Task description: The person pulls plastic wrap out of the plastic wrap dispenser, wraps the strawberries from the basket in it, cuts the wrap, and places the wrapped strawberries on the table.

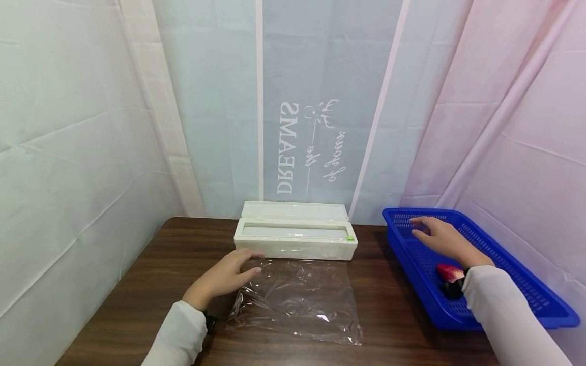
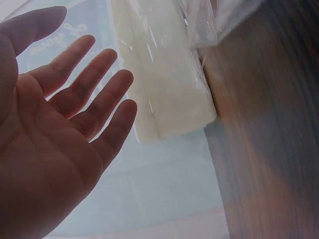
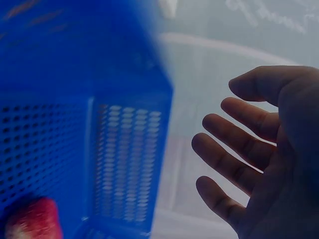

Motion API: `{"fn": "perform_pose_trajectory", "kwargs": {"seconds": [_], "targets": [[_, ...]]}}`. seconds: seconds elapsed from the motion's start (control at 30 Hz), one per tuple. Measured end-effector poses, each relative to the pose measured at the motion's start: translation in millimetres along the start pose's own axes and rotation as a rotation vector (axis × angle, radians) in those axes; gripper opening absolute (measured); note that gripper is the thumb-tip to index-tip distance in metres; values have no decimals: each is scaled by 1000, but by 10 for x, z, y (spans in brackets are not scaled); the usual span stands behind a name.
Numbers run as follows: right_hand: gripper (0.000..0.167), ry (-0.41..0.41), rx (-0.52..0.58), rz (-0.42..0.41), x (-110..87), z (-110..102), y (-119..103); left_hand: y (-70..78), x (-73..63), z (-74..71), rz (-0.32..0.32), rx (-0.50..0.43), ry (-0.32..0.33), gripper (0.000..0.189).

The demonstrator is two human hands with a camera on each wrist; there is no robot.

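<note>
My left hand (image 1: 225, 274) is at the left end of a white cling film dispenser box (image 1: 295, 248), fingers loosely extended and gripping nothing. From the box a sheet of clear plastic film (image 1: 302, 305) spreads forward over the wooden table, wrinkled and shiny. In the left wrist view the fingers (image 2: 107, 89) are spread beside the box end. My right hand (image 1: 441, 239) hovers over the far part of a blue plastic basket (image 1: 414, 279), fingers relaxed and holding nothing. A red and pale fruit-like thing (image 1: 449, 273) lies in the basket, partly hidden by the right wrist.
The dispenser's lid (image 1: 295, 210) is raised at the back, and a small green slider (image 1: 350, 238) sits at its right end. A printed curtain (image 1: 320, 76) hangs behind the dark wooden table (image 1: 151, 284). Pale cloth walls (image 1: 68, 152) enclose both sides.
</note>
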State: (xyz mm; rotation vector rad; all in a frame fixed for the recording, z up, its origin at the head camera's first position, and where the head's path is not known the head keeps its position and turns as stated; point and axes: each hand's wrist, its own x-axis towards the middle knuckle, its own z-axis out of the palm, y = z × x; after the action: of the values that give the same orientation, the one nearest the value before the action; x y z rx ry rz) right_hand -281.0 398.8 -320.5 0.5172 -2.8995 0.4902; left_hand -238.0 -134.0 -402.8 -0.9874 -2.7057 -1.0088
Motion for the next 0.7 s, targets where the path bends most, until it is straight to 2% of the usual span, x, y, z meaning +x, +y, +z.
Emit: {"fn": "perform_pose_trajectory", "kwargs": {"seconds": [0.4,0.7], "targets": [[40,-31,-24,18,-82,79,253,-6,-57,-136,-76,-21,33,43],[45,-99,-26,57,-153,92,441,-62,-83,-247,-88,-3,89,43]]}}
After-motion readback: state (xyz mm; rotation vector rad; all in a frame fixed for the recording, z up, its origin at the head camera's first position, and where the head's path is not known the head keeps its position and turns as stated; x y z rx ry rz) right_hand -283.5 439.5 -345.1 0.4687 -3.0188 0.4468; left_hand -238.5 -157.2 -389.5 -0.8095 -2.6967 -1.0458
